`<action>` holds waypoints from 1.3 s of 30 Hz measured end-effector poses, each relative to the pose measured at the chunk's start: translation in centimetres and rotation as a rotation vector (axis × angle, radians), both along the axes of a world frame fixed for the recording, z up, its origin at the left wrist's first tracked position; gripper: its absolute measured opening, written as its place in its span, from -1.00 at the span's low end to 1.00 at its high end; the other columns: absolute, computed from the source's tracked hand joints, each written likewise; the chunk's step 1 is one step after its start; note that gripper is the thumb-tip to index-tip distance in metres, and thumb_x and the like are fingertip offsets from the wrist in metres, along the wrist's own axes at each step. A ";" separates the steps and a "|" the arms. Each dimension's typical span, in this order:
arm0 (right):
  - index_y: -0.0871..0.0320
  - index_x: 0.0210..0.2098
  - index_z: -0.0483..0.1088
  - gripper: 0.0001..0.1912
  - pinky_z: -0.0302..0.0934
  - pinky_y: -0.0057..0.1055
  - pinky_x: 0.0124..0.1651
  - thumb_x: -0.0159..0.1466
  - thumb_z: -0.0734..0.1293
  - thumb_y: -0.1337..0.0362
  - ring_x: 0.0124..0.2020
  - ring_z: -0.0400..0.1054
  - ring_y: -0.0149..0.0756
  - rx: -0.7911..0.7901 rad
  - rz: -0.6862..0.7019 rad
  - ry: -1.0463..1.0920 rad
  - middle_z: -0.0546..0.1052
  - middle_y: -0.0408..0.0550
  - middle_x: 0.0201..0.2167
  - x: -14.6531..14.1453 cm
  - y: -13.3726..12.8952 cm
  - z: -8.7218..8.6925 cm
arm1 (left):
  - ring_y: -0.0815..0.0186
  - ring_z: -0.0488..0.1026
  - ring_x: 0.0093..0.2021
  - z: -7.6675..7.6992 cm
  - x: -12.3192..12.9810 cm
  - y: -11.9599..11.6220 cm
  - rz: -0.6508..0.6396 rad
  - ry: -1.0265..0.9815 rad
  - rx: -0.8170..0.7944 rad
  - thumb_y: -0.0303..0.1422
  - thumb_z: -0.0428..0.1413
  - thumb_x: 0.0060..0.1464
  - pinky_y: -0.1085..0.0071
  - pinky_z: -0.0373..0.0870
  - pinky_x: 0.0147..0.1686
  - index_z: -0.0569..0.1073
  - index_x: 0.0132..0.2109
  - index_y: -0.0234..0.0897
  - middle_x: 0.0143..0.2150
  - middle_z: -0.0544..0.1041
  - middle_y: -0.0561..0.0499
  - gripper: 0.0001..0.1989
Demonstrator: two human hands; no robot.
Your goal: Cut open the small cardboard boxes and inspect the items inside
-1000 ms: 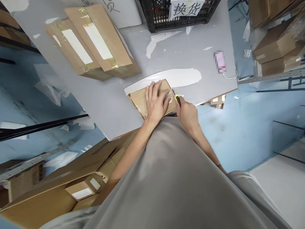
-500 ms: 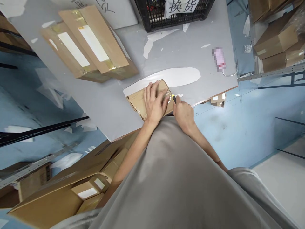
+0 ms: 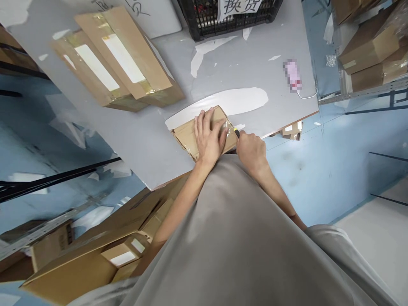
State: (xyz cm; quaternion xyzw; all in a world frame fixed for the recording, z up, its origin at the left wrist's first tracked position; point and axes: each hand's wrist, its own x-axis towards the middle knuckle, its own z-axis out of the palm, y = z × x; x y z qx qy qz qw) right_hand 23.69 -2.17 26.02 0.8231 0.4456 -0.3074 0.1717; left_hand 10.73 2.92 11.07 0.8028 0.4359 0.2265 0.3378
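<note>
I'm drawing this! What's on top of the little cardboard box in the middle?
The left hand rests on the cardboard box, and clear, shiny tape shows near the box's right end. The hand covers part of the top, so what is beneath it can't be seen.

Matt cardbd box [image 3: 185,135], glossy tape [image 3: 228,125]

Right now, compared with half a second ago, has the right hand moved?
Yes: the right hand, holding the cutter, has shifted slightly to the right, judged against the white patch on the table.
</note>
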 end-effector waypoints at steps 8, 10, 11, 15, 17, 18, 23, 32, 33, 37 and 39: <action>0.24 0.24 0.53 -0.64 0.53 -0.22 0.08 0.69 0.13 0.36 0.09 0.73 0.04 0.001 0.007 0.006 0.75 0.37 0.03 0.1 -0.6 -0.6 | -0.12 0.04 0.77 0.5 0.1 0.0 0.012 -0.018 -0.086 0.09 0.03 0.56 -0.37 -0.19 0.74 0.55 0.39 0.01 0.69 0.33 -0.13 -0.50; 0.24 0.22 0.55 -0.64 0.54 -0.22 0.08 0.69 0.15 0.35 0.09 0.73 0.05 -0.009 0.005 0.007 0.75 0.38 0.03 0.3 -0.5 -0.5 | -0.13 0.05 0.77 0.6 0.2 -0.1 0.016 -0.013 -0.091 0.09 0.03 0.56 -0.38 -0.19 0.73 0.57 0.38 -0.01 0.69 0.32 -0.14 -0.50; 0.24 0.22 0.55 -0.65 0.54 -0.22 0.09 0.68 0.16 0.36 0.11 0.73 0.05 -0.005 0.007 0.012 0.75 0.38 0.05 0.4 -0.3 -0.6 | -0.13 0.06 0.76 0.6 0.2 -0.2 0.019 -0.007 -0.082 0.08 0.03 0.56 -0.37 -0.18 0.73 0.57 0.37 -0.02 0.69 0.33 -0.14 -0.50; 0.25 0.25 0.54 -0.64 0.54 -0.24 0.14 0.67 0.16 0.40 0.14 0.72 0.01 0.039 0.021 0.033 0.75 0.36 0.08 0.5 0.2 -1.1 | -0.09 0.09 0.75 0.4 0.1 -0.1 0.026 0.021 -0.023 0.07 0.01 0.57 -0.34 -0.11 0.73 0.55 0.40 0.01 0.67 0.35 -0.12 -0.50; 0.26 0.29 0.52 -0.62 0.55 -0.21 0.11 0.66 0.15 0.41 0.11 0.73 0.03 0.033 0.025 0.039 0.75 0.36 0.06 0.5 -0.2 -1.1 | -0.09 0.09 0.76 0.2 0.0 -0.1 0.020 0.041 0.002 0.07 0.01 0.58 -0.34 -0.09 0.73 0.53 0.43 0.03 0.67 0.35 -0.12 -0.50; 0.25 0.29 0.51 -0.62 0.56 -0.21 0.09 0.66 0.15 0.40 0.08 0.73 0.04 0.019 0.023 0.039 0.76 0.37 0.04 0.6 -0.6 -1.0 | -0.10 0.08 0.76 0.1 -0.1 -0.1 0.014 0.053 0.012 0.07 0.02 0.58 -0.35 -0.08 0.72 0.53 0.43 0.03 0.68 0.35 -0.12 -0.50; 0.24 0.30 0.50 -0.62 0.55 -0.21 0.08 0.67 0.14 0.37 0.09 0.73 0.05 -0.007 0.020 0.044 0.75 0.37 0.04 1.1 -1.5 -1.3 | -0.13 0.01 0.78 -0.2 -0.2 -0.3 -0.014 0.089 -0.006 0.04 0.09 0.55 -0.33 -0.17 0.74 0.54 0.42 0.00 0.72 0.26 -0.11 -0.51; 0.24 0.34 0.46 -0.63 0.55 -0.24 0.10 0.70 0.16 0.32 0.07 0.74 0.00 -0.041 0.025 0.083 0.75 0.34 0.05 1.6 -2.5 -1.3 | -0.14 0.02 0.78 0.2 0.0 -0.3 0.039 0.096 -0.079 0.04 0.10 0.54 -0.27 -0.24 0.75 0.60 0.35 0.00 0.71 0.29 -0.09 -0.55; 0.24 0.33 0.47 -0.64 0.55 -0.24 0.10 0.70 0.15 0.32 0.07 0.73 0.01 -0.051 0.023 0.086 0.75 0.35 0.06 1.7 -2.6 -1.2 | -0.14 0.02 0.78 0.1 0.0 -0.3 0.039 0.093 -0.076 0.04 0.10 0.54 -0.27 -0.24 0.75 0.60 0.35 0.00 0.71 0.28 -0.09 -0.55; 0.25 0.36 0.46 -0.63 0.54 -0.20 0.17 0.69 0.17 0.35 0.15 0.71 0.03 -0.044 0.019 0.113 0.74 0.36 0.11 2.1 -2.0 -1.6 | -0.13 0.02 0.78 -0.2 -0.2 -0.2 0.035 0.086 -0.063 0.05 0.09 0.54 -0.27 -0.22 0.75 0.60 0.36 -0.01 0.71 0.29 -0.09 -0.54; 0.26 0.36 0.46 -0.62 0.54 -0.19 0.18 0.68 0.17 0.35 0.15 0.71 0.03 -0.035 0.024 0.123 0.74 0.37 0.12 2.2 -1.9 -1.8 | -0.13 0.03 0.77 -0.3 -0.2 -0.2 0.036 0.085 -0.059 0.05 0.10 0.54 -0.26 -0.22 0.75 0.60 0.35 0.00 0.70 0.30 -0.09 -0.54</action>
